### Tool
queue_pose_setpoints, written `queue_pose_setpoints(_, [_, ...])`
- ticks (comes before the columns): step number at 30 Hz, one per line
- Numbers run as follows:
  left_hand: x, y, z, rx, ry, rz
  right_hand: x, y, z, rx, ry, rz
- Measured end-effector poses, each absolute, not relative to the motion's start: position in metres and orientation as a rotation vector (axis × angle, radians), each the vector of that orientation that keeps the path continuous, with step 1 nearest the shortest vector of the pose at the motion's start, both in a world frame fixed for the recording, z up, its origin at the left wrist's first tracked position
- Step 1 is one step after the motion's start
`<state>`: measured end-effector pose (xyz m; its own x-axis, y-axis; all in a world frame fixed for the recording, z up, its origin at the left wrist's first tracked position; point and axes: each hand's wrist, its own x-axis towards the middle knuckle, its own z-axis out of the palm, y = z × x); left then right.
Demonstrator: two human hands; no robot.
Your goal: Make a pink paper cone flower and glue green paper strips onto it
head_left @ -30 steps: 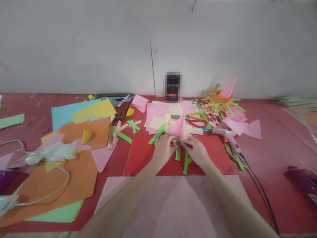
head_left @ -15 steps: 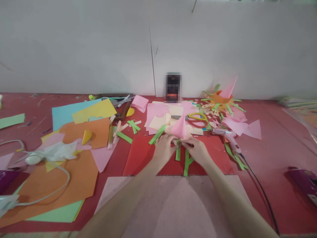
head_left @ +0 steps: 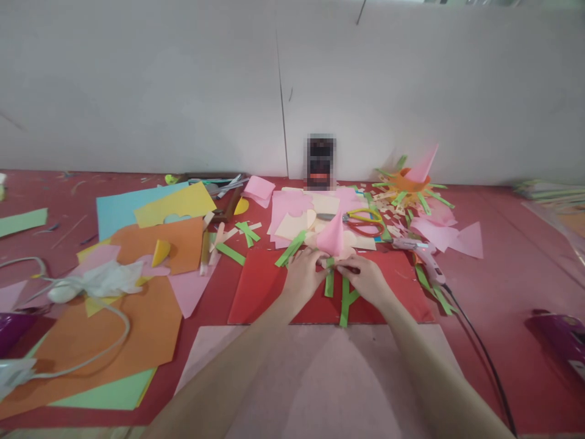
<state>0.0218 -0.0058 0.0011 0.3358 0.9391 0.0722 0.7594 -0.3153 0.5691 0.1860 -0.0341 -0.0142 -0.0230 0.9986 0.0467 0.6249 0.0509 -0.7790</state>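
Note:
In the middle of the head view stands a pink paper cone [head_left: 331,236] on a cream paper base, over a red board [head_left: 265,299]. My left hand [head_left: 302,271] is closed on the base's near left edge, thumb beside a green paper strip [head_left: 329,285] that hangs down from it. On the other side my right hand [head_left: 365,277] pinches the near right edge of the same paper piece. The exact contact of the fingertips is hidden. A forked green paper strip [head_left: 345,308] lies on the board under my right hand.
Scissors [head_left: 368,228] with yellow and red handles lie behind the cone. A glue gun [head_left: 425,256] rests to the right, its cord running forward. A finished-looking orange and green paper piece [head_left: 411,183] with a pink cone stands back right. Coloured paper sheets [head_left: 150,329] spread left.
Both hands stay almost in place at the cone's base. The right fingers have shifted very slightly; the view has moved a touch.

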Motion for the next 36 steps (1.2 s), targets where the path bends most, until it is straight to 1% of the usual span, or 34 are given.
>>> queue_pose_setpoints(4, [0.022,-0.006,0.002,2.184,1.49,0.56,0.185,-0.031,-0.02,-1.664,-1.664,0.664])
queue_pose_setpoints(9, [0.022,-0.006,0.003,2.192,1.489,0.554,0.183,-0.031,-0.024,-1.689,-1.645,0.6])
queue_pose_setpoints(17, [0.021,-0.006,0.001,2.187,1.482,0.549,0.183,-0.034,-0.017,-1.624,-1.739,0.758])
queue_pose_setpoints(26, [0.021,-0.006,0.001,2.183,1.469,0.581,0.18,-0.031,-0.026,-1.679,-1.678,0.648])
queue_pose_setpoints(31, [0.021,-0.005,0.001,2.191,1.45,0.608,0.183,-0.031,-0.024,-1.609,-1.652,0.656])
queue_pose_setpoints(34, [0.02,-0.007,-0.003,2.181,1.411,0.675,0.186,-0.033,-0.019,-1.614,-1.578,0.607])
queue_pose_setpoints(36, [0.018,-0.007,-0.004,2.141,1.356,0.792,0.191,-0.034,-0.014,-1.633,-1.504,0.58])
